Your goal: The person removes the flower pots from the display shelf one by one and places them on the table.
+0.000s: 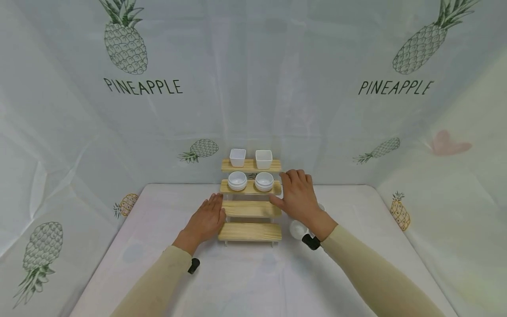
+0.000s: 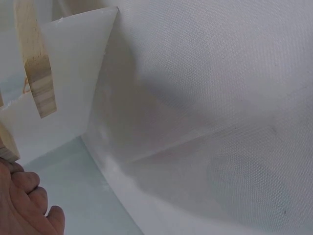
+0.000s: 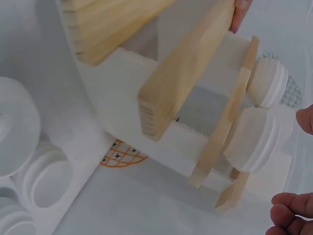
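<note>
A four-tier wooden stand (image 1: 251,208) with white side panels rises in the middle of the table. Two white square cups (image 1: 237,157) occupy its top tier, and two white round bowls (image 1: 264,182) sit one tier down. The lower two tiers are bare. My left hand (image 1: 206,218) lies along the stand's left side, and in the left wrist view its fingers (image 2: 27,182) are right at a plank's end. Beside the right ends of the upper tiers, my right hand (image 1: 299,196) has thumb and fingers spread, with nothing between them.
White round containers (image 1: 298,230) stand right of the stand, partly covered by the right forearm; several show in the right wrist view, including a large round one (image 3: 19,127). A pineapple-print cloth (image 1: 253,88) hangs behind and around the white-covered table (image 1: 237,281).
</note>
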### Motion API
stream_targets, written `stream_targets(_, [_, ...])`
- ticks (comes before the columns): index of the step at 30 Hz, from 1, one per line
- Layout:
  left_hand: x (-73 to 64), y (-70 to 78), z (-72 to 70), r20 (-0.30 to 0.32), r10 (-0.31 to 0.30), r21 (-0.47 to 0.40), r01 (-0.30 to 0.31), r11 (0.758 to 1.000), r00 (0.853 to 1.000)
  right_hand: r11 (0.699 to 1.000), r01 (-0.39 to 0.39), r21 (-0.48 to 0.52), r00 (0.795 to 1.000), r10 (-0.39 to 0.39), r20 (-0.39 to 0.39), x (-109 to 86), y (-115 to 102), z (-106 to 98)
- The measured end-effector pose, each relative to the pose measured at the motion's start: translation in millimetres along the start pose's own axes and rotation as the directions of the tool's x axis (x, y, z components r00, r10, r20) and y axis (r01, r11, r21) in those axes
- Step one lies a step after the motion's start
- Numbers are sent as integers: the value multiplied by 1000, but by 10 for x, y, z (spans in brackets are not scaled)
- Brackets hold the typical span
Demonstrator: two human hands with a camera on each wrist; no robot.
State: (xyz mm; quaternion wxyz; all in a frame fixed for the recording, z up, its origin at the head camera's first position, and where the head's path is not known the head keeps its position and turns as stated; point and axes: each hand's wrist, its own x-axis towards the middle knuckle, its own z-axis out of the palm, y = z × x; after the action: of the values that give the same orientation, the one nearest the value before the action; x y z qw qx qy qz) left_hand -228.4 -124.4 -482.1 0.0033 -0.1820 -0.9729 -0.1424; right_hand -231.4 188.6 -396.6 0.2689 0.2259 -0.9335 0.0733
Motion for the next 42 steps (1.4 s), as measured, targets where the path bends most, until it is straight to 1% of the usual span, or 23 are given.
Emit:
stream_targets(2, [-4, -2, -4, 2, 2, -5, -2, 1000, 1000, 1000, -1, 3, 1000, 1, 6, 65, -41, 24])
stream_targets(6, [-10, -5, -10, 4, 3, -3, -3, 1000, 1000, 1000, 6, -5, 1000, -6, -20, 158, -101, 109])
stream_targets(11, [-6, -19, 3, 2, -2, -7, 2, 1000, 1000, 999, -1, -36, 999, -1, -39, 231, -144, 223])
stream_targets(15, [8, -32, 28, -2, -1, 3, 2, 1000, 1000, 999, -23, -46, 999, 21, -29, 267, -175, 251])
stream_targets(20, [8, -34, 30, -4, -3, 12, 3, 1000, 1000, 997, -42, -70, 999, 44, 19, 298, -206, 269])
stream_targets(24, [2, -27, 18, 7, -8, 12, 8, 1000, 1000, 995, -44, -92, 999, 46, 22, 294, -226, 272])
stream_targets(26, [1, -26, 14, 11, -9, 11, 9, 1000, 1000, 995, -55, -88, 998, 58, 39, 296, -239, 254])
stream_targets(32, [1, -9, 11, 18, -14, 11, 14, 1000, 1000, 992, -104, -66, 985, 112, 130, 322, -258, 205])
stream_targets(36, [2, -11, 9, 19, -13, 11, 13, 1000, 1000, 990, -120, -70, 974, 131, 183, 347, -265, 192])
stream_targets(39, [2, -14, 8, 16, -11, 13, 11, 1000, 1000, 992, -109, -65, 977, 119, 174, 347, -264, 189])
stream_targets(42, [-4, -16, 5, 18, -12, 13, 12, 1000, 1000, 995, -76, -68, 989, 83, 121, 325, -261, 182])
